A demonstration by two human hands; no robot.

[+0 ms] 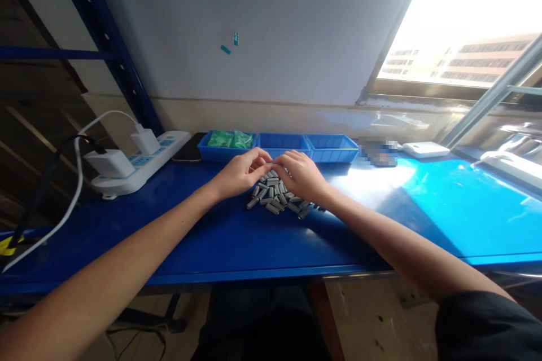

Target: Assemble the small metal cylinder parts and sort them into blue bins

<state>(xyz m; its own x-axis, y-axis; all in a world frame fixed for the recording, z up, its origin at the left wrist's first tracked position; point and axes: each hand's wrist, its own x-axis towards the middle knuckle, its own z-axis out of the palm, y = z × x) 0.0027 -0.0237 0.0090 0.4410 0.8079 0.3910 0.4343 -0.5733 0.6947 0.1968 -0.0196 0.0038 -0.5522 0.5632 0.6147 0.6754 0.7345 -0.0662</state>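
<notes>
Over a pile of small grey metal cylinders [273, 194] on the blue table, my two hands come together at the fingertips. My left hand [243, 172] is closed in a pinch, thumb against forefinger. My right hand [301, 174] also pinches, its fingers curled down and meeting the left fingertips. A small pale piece seems to show between them, but the fingers hide most of it and its kind is unclear. Part of the pile lies hidden under my right hand. Some small dark pieces [319, 208] lie beside my right wrist.
Behind my hands stand blue bins [332, 149] in a row; the left one holds green plastic packets [231, 139]. At left, a white power strip [139, 172] carries plugs and cables. A dark flat device [189, 148] lies near it. A white box [425, 149] stands back right.
</notes>
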